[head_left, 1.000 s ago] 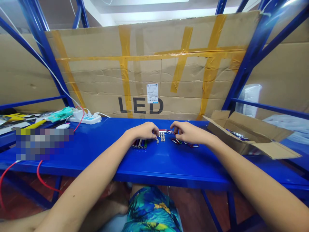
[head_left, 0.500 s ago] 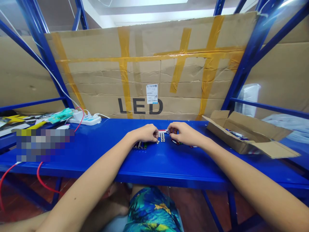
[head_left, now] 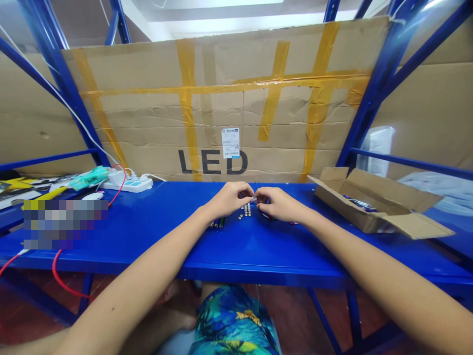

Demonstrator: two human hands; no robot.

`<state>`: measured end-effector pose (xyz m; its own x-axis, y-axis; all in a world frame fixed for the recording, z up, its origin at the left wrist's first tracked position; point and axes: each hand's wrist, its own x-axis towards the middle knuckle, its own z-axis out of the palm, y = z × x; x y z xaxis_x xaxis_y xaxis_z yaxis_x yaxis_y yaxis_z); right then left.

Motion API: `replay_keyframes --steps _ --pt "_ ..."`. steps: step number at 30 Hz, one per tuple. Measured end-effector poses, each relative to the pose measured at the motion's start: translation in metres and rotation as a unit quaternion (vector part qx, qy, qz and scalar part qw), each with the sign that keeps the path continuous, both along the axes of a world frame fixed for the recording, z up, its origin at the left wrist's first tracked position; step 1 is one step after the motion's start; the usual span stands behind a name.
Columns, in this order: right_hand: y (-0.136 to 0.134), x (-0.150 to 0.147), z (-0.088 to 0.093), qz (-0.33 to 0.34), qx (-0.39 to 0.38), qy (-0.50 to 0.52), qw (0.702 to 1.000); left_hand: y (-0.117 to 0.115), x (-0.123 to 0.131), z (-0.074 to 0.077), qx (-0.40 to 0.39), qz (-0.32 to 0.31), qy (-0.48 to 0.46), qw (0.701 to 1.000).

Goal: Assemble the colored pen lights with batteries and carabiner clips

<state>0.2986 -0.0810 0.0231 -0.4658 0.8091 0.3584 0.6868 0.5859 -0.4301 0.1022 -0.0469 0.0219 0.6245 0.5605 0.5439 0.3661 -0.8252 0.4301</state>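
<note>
Now, left hand: fingertips at a small metallic piece; whether they pinch it, I cannot tell.
Right hand: fingers curled at that same piece, above the blue table; its grip I cannot make out either.
Silver pieces: in rows between my hands.
Slim tubes: partly hidden by my left arm.
Progress: unfinished, I judge; one piece in work, rows and tubes not taken up.
</note>
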Motion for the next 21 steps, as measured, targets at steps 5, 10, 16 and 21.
replay_keyframes --steps 5,10,16,21 --pt "0.006 0.001 -0.005 0.006 -0.007 0.033 0.999 -0.002 -0.002 0.002 0.014 -0.007 0.019 1.0" --pt "0.009 0.002 -0.005 0.003 0.026 0.039 0.999 -0.002 -0.004 0.004 0.042 -0.014 0.026 0.999" --pt "0.012 0.008 -0.005 0.008 0.053 0.021 0.998 0.001 -0.015 0.008 0.025 0.001 0.117 0.993" --pt "0.012 0.008 -0.004 0.01 0.065 0.004 0.998 0.003 -0.02 0.005 -0.007 0.005 0.241 0.97"
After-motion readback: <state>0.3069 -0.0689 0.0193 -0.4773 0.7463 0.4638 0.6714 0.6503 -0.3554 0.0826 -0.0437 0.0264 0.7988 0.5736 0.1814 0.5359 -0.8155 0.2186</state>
